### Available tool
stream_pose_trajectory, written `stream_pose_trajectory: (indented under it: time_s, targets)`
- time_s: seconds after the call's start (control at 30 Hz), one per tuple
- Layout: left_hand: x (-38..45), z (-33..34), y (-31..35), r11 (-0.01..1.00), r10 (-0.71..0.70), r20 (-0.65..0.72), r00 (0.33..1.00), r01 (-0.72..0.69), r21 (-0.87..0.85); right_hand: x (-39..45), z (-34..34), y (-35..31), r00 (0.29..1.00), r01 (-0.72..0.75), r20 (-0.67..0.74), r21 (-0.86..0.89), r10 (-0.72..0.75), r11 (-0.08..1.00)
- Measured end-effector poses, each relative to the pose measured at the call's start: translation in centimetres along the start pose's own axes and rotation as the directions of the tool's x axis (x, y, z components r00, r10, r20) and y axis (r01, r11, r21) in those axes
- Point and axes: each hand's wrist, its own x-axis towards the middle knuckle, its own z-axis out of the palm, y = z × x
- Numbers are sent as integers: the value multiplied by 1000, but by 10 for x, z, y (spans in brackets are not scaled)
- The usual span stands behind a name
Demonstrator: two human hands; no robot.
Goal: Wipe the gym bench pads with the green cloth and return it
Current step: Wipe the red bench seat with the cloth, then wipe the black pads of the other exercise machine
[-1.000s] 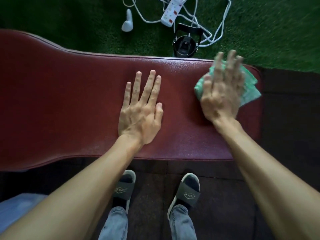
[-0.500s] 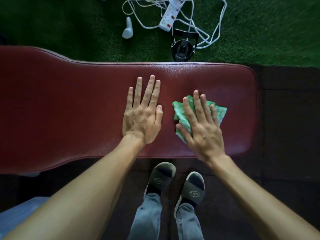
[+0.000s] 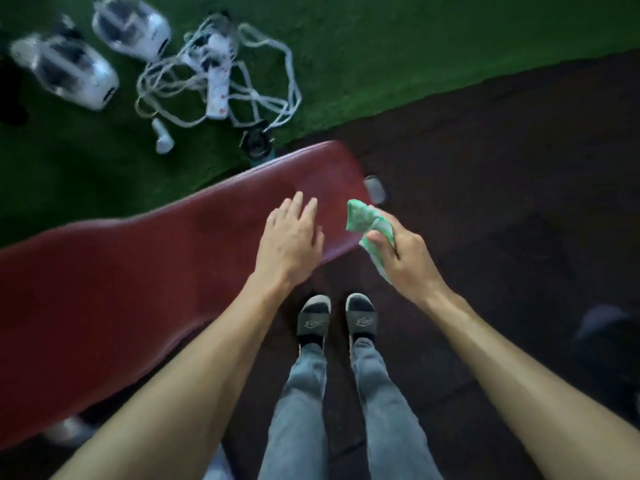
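Observation:
The dark red bench pad (image 3: 138, 271) runs from the lower left up to the middle of the view. My left hand (image 3: 291, 240) hovers over its right end, fingers loosely apart and holding nothing. My right hand (image 3: 405, 261) is just past the pad's right end, over the dark floor, gripping the bunched green cloth (image 3: 363, 218). The cloth is off the pad, and part of it hangs below my fingers.
A white power strip with tangled cables (image 3: 218, 81), two white devices (image 3: 69, 67), (image 3: 133, 27) and a small black object (image 3: 258, 143) lie on the green turf beyond the bench. My feet in black slides (image 3: 336, 318) stand on the dark floor mat (image 3: 502, 168).
My right hand has lifted the cloth off the pad and closed around it. My left hand has risen from lying flat on the pad. The view has swung and pulled back.

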Motion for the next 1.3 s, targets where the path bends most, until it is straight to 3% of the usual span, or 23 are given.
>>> stream_pose_trajectory:
  time_s: [0.13, 0.3, 0.4, 0.53, 0.7, 0.83, 1.0, 1.3]
  targets:
    - [-35, -62, 118, 941, 316, 80, 945, -323, 99, -113, -90, -48, 938, -167, -289, 109, 192, 980]
    - [-108, -91, 271, 756, 604, 211, 768, -637, 153, -280, -166, -74, 737, -268, -558, 275, 380, 923]
    - [-170, -80, 355, 610, 724, 294, 624, -778, 148, -387, -184, -79, 542, -286, -694, 378, 474, 881]
    - [-280, -38, 453, 416, 828, 375, 416, -905, 83, -540, -180, -74, 195, -266, -826, 474, 528, 839]
    - [-453, 44, 541, 149, 877, 467, 118, -988, -31, -725, -136, -57, -201, -185, -779, 626, 594, 758]
    - [-579, 107, 579, -13, 846, 530, -61, -995, -94, -842, -107, -38, -399, -91, -694, 680, 599, 728]
    - [-670, 172, 622, -140, 796, 580, -174, -985, -104, -939, -108, 3, -502, -2, -616, 703, 607, 711]
    - [-738, 322, 770, -176, 698, 679, -228, -974, -146, -1062, -183, 152, -571, -8, -534, 763, 623, 647]
